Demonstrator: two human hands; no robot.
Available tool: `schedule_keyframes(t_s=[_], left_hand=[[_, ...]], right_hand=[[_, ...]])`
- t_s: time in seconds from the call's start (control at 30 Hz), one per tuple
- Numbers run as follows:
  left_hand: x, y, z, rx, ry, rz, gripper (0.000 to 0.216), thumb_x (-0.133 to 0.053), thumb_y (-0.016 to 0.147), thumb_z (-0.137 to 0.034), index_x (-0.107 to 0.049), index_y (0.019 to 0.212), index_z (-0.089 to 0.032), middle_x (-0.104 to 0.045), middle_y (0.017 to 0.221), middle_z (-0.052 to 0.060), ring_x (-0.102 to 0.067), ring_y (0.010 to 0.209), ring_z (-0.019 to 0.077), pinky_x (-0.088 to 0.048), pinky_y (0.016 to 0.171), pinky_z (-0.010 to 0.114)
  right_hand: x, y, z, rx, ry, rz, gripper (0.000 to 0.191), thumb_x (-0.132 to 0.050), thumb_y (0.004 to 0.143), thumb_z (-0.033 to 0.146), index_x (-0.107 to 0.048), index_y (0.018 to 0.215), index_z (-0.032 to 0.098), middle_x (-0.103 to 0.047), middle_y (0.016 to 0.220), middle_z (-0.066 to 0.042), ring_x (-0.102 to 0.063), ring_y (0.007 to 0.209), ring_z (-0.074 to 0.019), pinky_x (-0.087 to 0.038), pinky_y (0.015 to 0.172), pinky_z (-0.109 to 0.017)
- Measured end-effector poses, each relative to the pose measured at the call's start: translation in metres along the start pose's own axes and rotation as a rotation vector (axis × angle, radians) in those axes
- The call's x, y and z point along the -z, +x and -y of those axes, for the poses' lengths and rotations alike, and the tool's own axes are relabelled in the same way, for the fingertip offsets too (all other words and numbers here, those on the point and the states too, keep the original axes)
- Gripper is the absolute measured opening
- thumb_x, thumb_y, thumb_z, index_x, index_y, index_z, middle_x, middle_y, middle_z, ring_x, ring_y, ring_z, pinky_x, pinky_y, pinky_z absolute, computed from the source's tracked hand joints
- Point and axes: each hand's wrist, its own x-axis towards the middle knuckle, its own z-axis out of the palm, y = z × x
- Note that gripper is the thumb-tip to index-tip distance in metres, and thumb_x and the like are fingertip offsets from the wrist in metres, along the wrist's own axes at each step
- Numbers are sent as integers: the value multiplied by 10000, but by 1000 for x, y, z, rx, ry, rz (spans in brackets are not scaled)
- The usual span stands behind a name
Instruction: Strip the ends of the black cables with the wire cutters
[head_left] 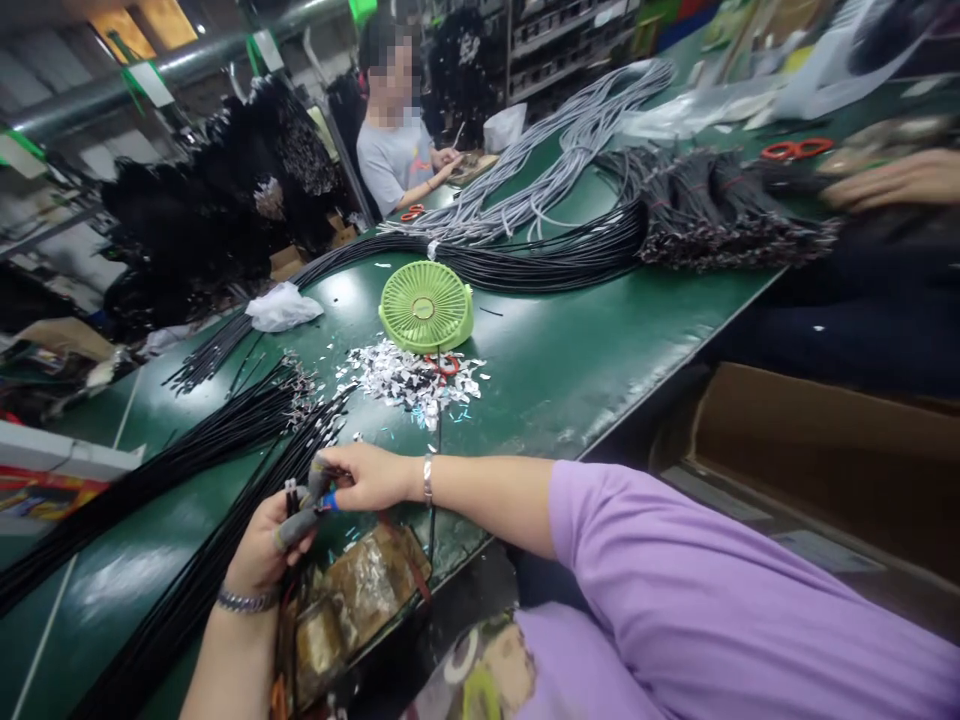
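My left hand (266, 545) grips the ends of a bundle of black cables (172, 610) that runs down-left along the green table (585, 350); its fingertips wear grey covers. My right hand (360, 477) pinches a cable tip right beside the left hand's fingers. A second black cable bundle (187, 450) lies just beyond. A heap of small silver and white scraps (409, 378) sits in front of my hands, with red-handled scissors (442, 365) lying on it.
A green desk fan (425, 305) lies face up past the scraps. Long black and grey cable bundles (540, 200) cross the table. One person sits at the far end, and another person's hand (892, 180) rests at the right. A cardboard box (817, 450) stands below the table edge.
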Motion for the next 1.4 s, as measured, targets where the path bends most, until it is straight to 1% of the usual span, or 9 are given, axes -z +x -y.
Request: schedule_keyframes(t_s=[0.13,0.27,0.37,0.7,0.87,1.0,1.17,1.27,1.4], left_hand=[[-3,-1,0,-12,4,30,525,-753,516,-591,-530,656,-138,-490,409,-52,-301,291,16,-187,299,146],[-7,-3,0,-68,-85,2,530,-739,537,-604,-524,674,-139,-468,401,-68,-292,278,12,-182,294,148],[-7,-1,0,-73,-132,8,539,-745,527,-608,-526,665,-135,-469,397,-66,-294,270,13,-173,289,152],[-11,-1,3,-85,-227,48,501,-766,542,-551,-527,693,-138,-487,399,-67,-306,265,17,-163,275,152],[-11,-1,2,-46,-199,55,513,-769,523,-554,-528,692,-134,-493,401,-63,-320,272,23,-179,276,153],[-12,-1,3,-21,-163,75,494,-753,542,-546,-539,694,-128,-488,413,-64,-324,283,21,-183,287,156],[-12,2,4,-19,-125,98,465,-744,582,-507,-552,762,-124,-520,450,-61,-336,288,17,-190,300,154],[-10,1,3,-62,-171,131,505,-737,619,-484,-563,916,-114,-552,478,-56,-333,283,16,-174,302,155],[-8,-1,1,-119,-229,194,665,-736,648,-471,-523,1151,-92,-593,512,-36,-326,279,12,-149,307,164]], right_hand=[[-2,-5,0,-44,-226,-74,172,-600,645,92,-491,725,198,-497,654,48,-419,614,-119,-350,599,-235],[-1,-9,-5,-41,-16,-158,113,-517,685,117,-561,761,189,-588,729,6,-507,682,-144,-405,660,-261],[0,-10,-9,-61,100,-136,84,-547,733,223,-609,780,189,-624,757,-16,-533,711,-166,-428,693,-298],[-3,-18,-11,-106,177,-139,267,-690,706,403,-670,862,188,-655,754,-29,-556,680,-177,-460,671,-315],[-3,-16,-12,3,114,-156,259,-622,774,436,-647,798,179,-648,745,-32,-559,694,-171,-463,672,-304],[-3,-19,-8,134,-94,-183,134,-554,813,291,-602,746,185,-592,702,-24,-505,627,-145,-422,589,-269],[-1,-23,-3,319,-283,-164,86,-520,763,143,-551,696,187,-562,737,-42,-478,636,-145,-397,576,-270],[2,-22,-5,230,-171,-170,33,-559,790,216,-577,784,190,-536,690,-16,-463,600,-135,-390,552,-263],[4,-18,-9,32,159,-112,337,-645,767,376,-549,1035,195,-572,744,-5,-421,526,-95,-356,477,-231]])
